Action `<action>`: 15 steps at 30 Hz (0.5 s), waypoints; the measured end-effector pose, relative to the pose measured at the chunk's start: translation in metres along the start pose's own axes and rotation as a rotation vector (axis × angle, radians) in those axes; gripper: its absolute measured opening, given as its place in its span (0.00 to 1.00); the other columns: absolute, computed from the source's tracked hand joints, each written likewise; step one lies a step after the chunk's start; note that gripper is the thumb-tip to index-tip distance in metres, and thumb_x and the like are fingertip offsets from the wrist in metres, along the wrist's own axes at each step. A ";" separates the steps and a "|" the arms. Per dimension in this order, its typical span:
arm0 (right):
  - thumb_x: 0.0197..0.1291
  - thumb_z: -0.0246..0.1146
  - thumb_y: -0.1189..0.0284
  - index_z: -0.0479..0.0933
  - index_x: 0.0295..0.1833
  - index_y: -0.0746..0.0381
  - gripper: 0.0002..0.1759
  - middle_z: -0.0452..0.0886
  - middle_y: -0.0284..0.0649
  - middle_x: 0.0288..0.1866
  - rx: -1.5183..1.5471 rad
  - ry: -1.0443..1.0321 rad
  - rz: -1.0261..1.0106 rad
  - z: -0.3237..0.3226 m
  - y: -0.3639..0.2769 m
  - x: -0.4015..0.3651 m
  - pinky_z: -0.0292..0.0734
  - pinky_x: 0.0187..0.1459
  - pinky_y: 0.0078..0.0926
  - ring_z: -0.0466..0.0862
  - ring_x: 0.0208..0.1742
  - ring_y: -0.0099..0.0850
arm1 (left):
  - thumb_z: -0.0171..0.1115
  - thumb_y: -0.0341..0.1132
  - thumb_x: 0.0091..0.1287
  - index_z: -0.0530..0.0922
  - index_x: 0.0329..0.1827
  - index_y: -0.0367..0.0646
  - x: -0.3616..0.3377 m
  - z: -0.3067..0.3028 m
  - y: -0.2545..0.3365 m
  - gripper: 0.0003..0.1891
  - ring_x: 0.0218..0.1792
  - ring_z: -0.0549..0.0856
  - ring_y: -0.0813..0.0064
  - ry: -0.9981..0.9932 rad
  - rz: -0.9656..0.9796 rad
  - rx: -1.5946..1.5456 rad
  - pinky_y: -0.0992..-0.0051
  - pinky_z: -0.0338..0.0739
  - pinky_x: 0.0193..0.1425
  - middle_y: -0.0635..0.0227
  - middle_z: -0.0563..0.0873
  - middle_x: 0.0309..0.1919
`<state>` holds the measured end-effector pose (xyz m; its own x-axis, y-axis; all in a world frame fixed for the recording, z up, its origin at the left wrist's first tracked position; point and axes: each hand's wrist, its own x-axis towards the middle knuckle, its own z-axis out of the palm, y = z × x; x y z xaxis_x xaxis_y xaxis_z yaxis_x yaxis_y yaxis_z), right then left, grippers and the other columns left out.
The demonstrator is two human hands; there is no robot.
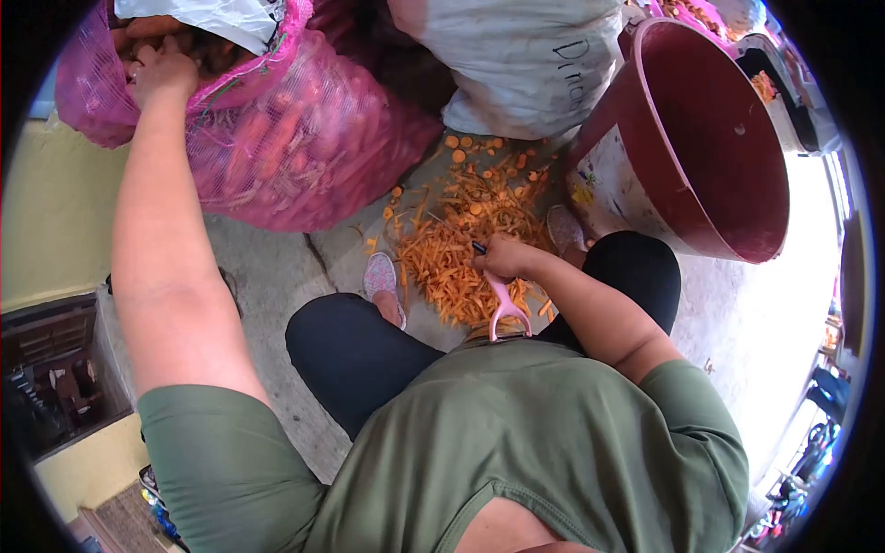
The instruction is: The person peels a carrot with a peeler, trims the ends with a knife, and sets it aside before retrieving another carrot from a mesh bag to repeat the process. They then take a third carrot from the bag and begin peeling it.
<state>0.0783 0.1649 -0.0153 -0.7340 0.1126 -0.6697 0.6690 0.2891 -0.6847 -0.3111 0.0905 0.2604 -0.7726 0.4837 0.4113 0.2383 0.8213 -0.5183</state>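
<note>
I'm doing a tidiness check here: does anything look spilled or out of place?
Yes: loose orange peelings and round orange slices lie directly on the grey concrete floor. That looks odd because a large, round, dark-red plastic bucket is close by, though this may be deliberate.

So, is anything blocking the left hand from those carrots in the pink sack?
Nothing visible: the left hand reaches the carrots through the open mouth of the pink sack. A white sheet covers part of that opening, beyond the hand.
</note>
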 end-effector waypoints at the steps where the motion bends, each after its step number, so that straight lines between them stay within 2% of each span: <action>1: 0.50 0.58 0.59 0.73 0.27 0.68 0.20 0.74 0.42 0.18 0.011 -0.020 0.028 0.002 0.002 0.003 0.69 0.24 0.30 0.75 0.21 0.31 | 0.44 0.44 0.61 0.56 0.61 0.50 0.004 0.005 0.000 0.25 0.60 0.60 0.53 0.016 0.031 -0.003 0.57 0.59 0.58 0.60 0.59 0.60; 3: 0.51 0.58 0.59 0.73 0.28 0.67 0.19 0.74 0.40 0.18 0.056 -0.067 0.064 0.003 0.002 0.003 0.69 0.23 0.28 0.75 0.21 0.29 | 0.48 0.45 0.60 0.58 0.60 0.51 0.023 0.024 -0.006 0.25 0.60 0.60 0.54 0.051 0.090 -0.008 0.56 0.59 0.58 0.62 0.59 0.60; 6: 0.53 0.57 0.59 0.74 0.29 0.66 0.18 0.74 0.39 0.19 0.118 -0.189 0.066 0.001 -0.006 -0.007 0.68 0.22 0.26 0.74 0.21 0.28 | 0.52 0.44 0.58 0.61 0.57 0.51 0.049 0.051 -0.012 0.23 0.59 0.61 0.55 0.077 0.054 -0.064 0.56 0.60 0.58 0.64 0.61 0.58; 9: 0.54 0.57 0.58 0.75 0.30 0.65 0.19 0.74 0.39 0.19 0.064 -0.361 0.024 -0.001 -0.009 -0.014 0.69 0.21 0.25 0.74 0.20 0.28 | 0.50 0.41 0.59 0.62 0.56 0.49 0.016 0.005 -0.008 0.21 0.58 0.63 0.54 0.064 0.059 -0.025 0.56 0.60 0.58 0.63 0.64 0.57; 11: 0.54 0.57 0.56 0.75 0.31 0.65 0.20 0.74 0.39 0.20 -0.021 -0.458 0.009 -0.002 -0.011 -0.015 0.69 0.20 0.26 0.74 0.20 0.28 | 0.50 0.40 0.59 0.62 0.55 0.47 0.011 0.005 -0.010 0.21 0.57 0.64 0.54 0.093 0.075 -0.047 0.58 0.61 0.57 0.62 0.65 0.56; 14: 0.54 0.57 0.55 0.75 0.30 0.66 0.21 0.74 0.39 0.19 -0.140 -0.250 -0.149 -0.008 -0.011 -0.016 0.69 0.20 0.25 0.74 0.21 0.27 | 0.50 0.38 0.59 0.63 0.54 0.47 0.007 0.013 -0.011 0.20 0.56 0.65 0.53 0.144 0.083 -0.069 0.60 0.61 0.57 0.62 0.65 0.56; 15: 0.54 0.57 0.55 0.74 0.30 0.66 0.21 0.73 0.39 0.19 -0.050 -0.172 -0.087 -0.014 -0.015 -0.020 0.69 0.21 0.25 0.74 0.21 0.27 | 0.50 0.38 0.59 0.63 0.55 0.47 0.005 0.017 -0.012 0.20 0.56 0.66 0.53 0.160 0.085 -0.072 0.61 0.62 0.57 0.62 0.65 0.56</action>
<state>0.0808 0.1714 0.0123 -0.7549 -0.0780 -0.6512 0.5945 0.3380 -0.7297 -0.3279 0.0778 0.2564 -0.6457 0.5896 0.4852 0.3448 0.7921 -0.5037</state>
